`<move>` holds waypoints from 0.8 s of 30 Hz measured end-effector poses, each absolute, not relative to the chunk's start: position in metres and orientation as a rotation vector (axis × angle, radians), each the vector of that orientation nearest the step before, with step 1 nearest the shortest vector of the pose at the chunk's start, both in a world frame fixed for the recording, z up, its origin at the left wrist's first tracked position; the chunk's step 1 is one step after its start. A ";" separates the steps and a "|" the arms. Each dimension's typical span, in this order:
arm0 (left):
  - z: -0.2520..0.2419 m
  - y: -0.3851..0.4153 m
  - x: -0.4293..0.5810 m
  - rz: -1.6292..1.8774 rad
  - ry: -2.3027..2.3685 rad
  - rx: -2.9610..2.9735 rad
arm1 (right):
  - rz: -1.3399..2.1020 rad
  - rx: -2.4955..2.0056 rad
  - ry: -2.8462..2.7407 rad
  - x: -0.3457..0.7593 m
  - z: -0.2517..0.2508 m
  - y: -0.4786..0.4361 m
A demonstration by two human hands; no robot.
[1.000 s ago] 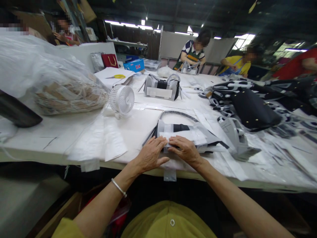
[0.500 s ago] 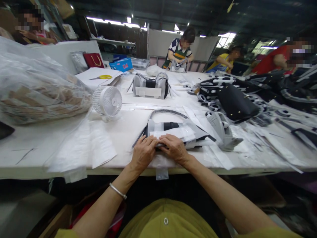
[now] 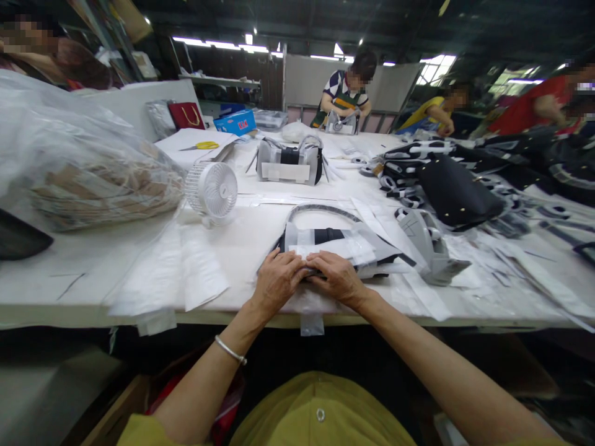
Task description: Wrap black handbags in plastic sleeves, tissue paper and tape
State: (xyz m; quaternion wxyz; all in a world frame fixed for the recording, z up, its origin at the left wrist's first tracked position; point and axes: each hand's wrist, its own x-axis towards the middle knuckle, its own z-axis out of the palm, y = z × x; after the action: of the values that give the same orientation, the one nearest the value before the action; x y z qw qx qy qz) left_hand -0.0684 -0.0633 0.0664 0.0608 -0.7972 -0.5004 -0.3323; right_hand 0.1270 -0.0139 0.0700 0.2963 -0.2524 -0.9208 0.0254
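Observation:
A black handbag (image 3: 328, 235) partly wrapped in white and grey sheeting lies on the table in front of me, its curved handle (image 3: 320, 209) pointing away. My left hand (image 3: 280, 275) is closed on the bag's near edge, fingers bent over the wrapping. Close beside it, my right hand (image 3: 335, 277) pinches the same edge, the fingertips of both hands almost meeting. What lies beneath the fingers is mostly hidden. A strip of clear plastic (image 3: 312, 324) hangs over the table edge below my hands.
Another wrapped handbag (image 3: 286, 173) stands further back. On the left are a white fan (image 3: 212, 191), yellow-handled scissors (image 3: 204, 145) and a big plastic bag (image 3: 106, 186). A pile of black bags (image 3: 458, 192) covers the right side. A co-worker (image 3: 346, 93) handles a bag opposite.
The whole view has shifted slightly, so things appear a little further right. Both hands keep their place on the handbag's near edge with hardly any visible movement.

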 end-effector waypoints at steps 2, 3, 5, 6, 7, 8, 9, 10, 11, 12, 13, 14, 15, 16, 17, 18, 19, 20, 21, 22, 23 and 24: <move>0.058 -0.062 -0.068 -1.035 -1.405 -2.382 | 0.108 -0.632 -2.479 0.129 0.074 -0.013; 0.054 -0.062 -0.069 -1.043 -1.351 -2.387 | 0.120 -0.609 -2.486 0.130 0.076 -0.012; 0.051 -0.062 -0.072 -1.073 -1.293 -2.414 | 0.131 -0.583 -2.487 0.131 0.078 -0.012; 0.051 -0.062 -0.073 -1.088 -1.292 -2.442 | 0.139 -0.580 -2.484 0.132 0.079 -0.012; 0.052 -0.062 -0.075 -1.099 -1.307 -2.477 | 0.151 -0.583 -2.481 0.132 0.080 -0.013; 0.054 -0.062 -0.077 -1.106 -1.332 -2.517 | 0.165 -0.588 -2.475 0.132 0.081 -0.014; 0.056 -0.062 -0.079 -1.108 -1.362 -2.555 | 0.179 -0.594 -2.472 0.133 0.081 -0.015; 0.059 -0.062 -0.080 -1.109 -1.393 -2.585 | 0.191 -0.598 -2.471 0.133 0.082 -0.016; 0.061 -0.062 -0.080 -1.115 -1.423 -2.600 | 0.201 -0.599 -2.473 0.134 0.082 -0.016; 0.063 -0.062 -0.080 -1.123 -1.450 -2.601 | 0.210 -0.600 -2.478 0.134 0.083 -0.017; 0.064 -0.061 -0.080 -1.129 -1.468 -2.589 | 0.216 -0.601 -2.482 0.134 0.083 -0.017; 0.063 -0.061 -0.079 -1.132 -1.475 -2.568 | 0.221 -0.599 -2.484 0.134 0.084 -0.017; 0.062 -0.061 -0.077 -1.131 -1.468 -2.540 | 0.225 -0.597 -2.487 0.134 0.084 -0.016; 0.061 -0.061 -0.075 -1.126 -1.450 -2.510 | 0.228 -0.596 -2.491 0.133 0.085 -0.016; 0.058 -0.061 -0.073 -1.123 -1.423 -2.477 | 0.230 -0.592 -2.502 0.133 0.087 -0.015; 0.056 -0.061 -0.071 -1.124 -1.391 -2.443 | 0.228 -0.585 -2.520 0.133 0.089 -0.014; 0.054 -0.062 -0.070 -1.127 -1.359 -2.411 | 0.217 -0.577 -2.541 0.134 0.090 -0.014; 0.052 -0.062 -0.069 -1.127 -1.334 -2.387 | 0.191 -0.567 -2.560 0.136 0.092 -0.016; 0.051 -0.063 -0.068 -1.124 -1.319 -2.371 | 0.154 -0.550 -2.577 0.140 0.093 -0.019; 0.049 -0.063 -0.068 -1.121 -1.316 -2.363 | 0.113 -0.522 -2.598 0.145 0.094 -0.024; 0.049 -0.064 -0.069 -1.120 -1.319 -2.362 | 0.074 -0.484 -2.625 0.151 0.093 -0.031; 0.048 -0.064 -0.069 -1.119 -1.327 -2.368 | 0.045 -0.442 -2.660 0.159 0.090 -0.039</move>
State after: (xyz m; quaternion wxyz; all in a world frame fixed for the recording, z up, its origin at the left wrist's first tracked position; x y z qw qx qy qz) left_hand -0.0690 -0.0639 0.0480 0.1025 -0.8022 -0.4496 -0.3792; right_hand 0.1589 -0.0387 0.0898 0.2208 -0.1599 -0.9620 0.0163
